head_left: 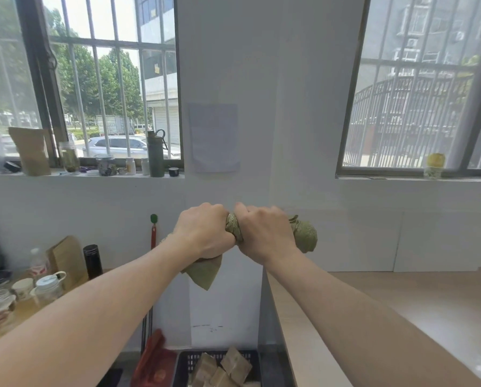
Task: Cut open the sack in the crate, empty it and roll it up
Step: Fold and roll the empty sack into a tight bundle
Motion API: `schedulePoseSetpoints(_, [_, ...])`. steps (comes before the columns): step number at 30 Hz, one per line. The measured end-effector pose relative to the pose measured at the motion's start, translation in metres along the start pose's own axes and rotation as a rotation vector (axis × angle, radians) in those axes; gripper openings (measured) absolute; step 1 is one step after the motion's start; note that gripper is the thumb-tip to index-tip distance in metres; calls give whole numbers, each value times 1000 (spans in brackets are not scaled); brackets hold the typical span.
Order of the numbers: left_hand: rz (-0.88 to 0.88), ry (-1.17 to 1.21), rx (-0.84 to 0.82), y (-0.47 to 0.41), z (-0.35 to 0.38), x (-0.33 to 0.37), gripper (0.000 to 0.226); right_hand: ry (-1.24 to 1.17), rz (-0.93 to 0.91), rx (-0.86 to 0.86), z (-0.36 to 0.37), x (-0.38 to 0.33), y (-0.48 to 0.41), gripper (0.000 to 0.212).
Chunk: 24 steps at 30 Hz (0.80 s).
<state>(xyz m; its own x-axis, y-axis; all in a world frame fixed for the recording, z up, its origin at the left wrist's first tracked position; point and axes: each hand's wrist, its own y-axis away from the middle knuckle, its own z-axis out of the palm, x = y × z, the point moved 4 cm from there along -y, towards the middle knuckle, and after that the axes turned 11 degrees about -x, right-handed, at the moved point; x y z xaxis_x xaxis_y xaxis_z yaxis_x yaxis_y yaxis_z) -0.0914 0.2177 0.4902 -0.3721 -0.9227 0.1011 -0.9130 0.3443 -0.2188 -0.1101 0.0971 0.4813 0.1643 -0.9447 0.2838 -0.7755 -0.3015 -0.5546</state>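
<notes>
Sack [306, 236], already emptied, looks light, soft and limp, so it should be gripped round its rolled middle. Both fists are closed tight on it in mid-air: left hand [203, 233] and right hand [264, 236] touching. Its long axis runs sideways, loose ends poking beyond each fist, above the crate [186, 364].

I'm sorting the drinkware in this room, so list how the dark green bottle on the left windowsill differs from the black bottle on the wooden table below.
The dark green bottle stands on the windowsill; the black bottle stands on the table. The green bottle carries a loop handle at its top; the black bottle shows a plain ridged cap. The green bottle looks matte, the black bottle glossier. Both are tall, upright and closed cylinders.
</notes>
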Motion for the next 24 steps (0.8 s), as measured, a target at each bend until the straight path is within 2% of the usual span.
schedulePoseSetpoints(3, [45, -67, -19, -1, 9, -4, 13, -59, -36, -128, 7, 0, 0, 31])
schedulePoseSetpoints(7, [104, -183, -8, -1, 28, -12, 26, -122, -14, -210, 21, -6, 4, 25])
schedulePoseSetpoints(10, [39, -307, 58, 0, 47, -31, 46, -233, 84, -293, 45, -12, 6, 21])
schedulePoseSetpoints(12, [-38, -287, 94, 0, 61, -50, 73, -328, 177, -356, 64, -19, 8, 16])
schedulePoseSetpoints(15, [-163, -119, 91, 4, 84, -81, 120, -460, 322, -447, 91, -40, 18, 17])
schedulePoseSetpoints(17, [-202, 74, 108, 5, 96, -100, 141, -548, 437, -505, 107, -54, 24, 19])
schedulePoseSetpoints(20, [-192, 374, 109, 8, 118, -118, 147, -680, 619, -539, 126, -68, 37, 20])
schedulePoseSetpoints(24, [-9, 696, -5, 24, 165, -124, 133, -865, 893, -620, 160, -99, 72, 32])
